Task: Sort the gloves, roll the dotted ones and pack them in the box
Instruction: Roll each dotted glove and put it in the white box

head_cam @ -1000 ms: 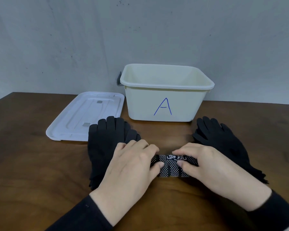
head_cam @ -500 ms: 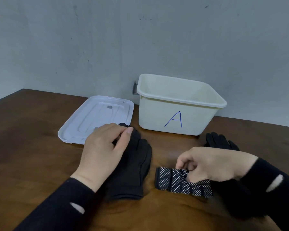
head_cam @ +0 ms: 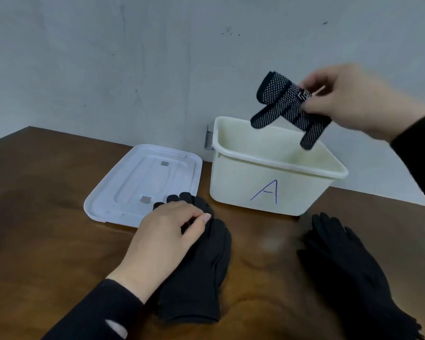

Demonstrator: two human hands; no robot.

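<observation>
The wooden table filled the lower half of the view, and on it, at about one o'clock from the middle, stood the cream box marked with a blue A, open-topped and showing nothing inside from this angle. To its nine o'clock lay its white lid, flat and just beside it. A plain black pair lay at six o'clock from the lid, its fingertips overlapping the lid's near edge, and another plain black pair lay at four o'clock from the box, well apart from the first. The left hand rested on the first pair with fingers loosely bent, apparently pressing rather than clutching. The right hand pinched the dotted gloves at the logo patch, above the box's far rim at twelve o'clock. They looked light, soft and limp: the roll seemed to be loosening, with glove fingers dangling toward the opening. A hold around the whole bundle would probably have kept it rolled better than a pinch at one end. Nothing blocked the way down into the box; only the trailing fingers might have caught the rim.
</observation>
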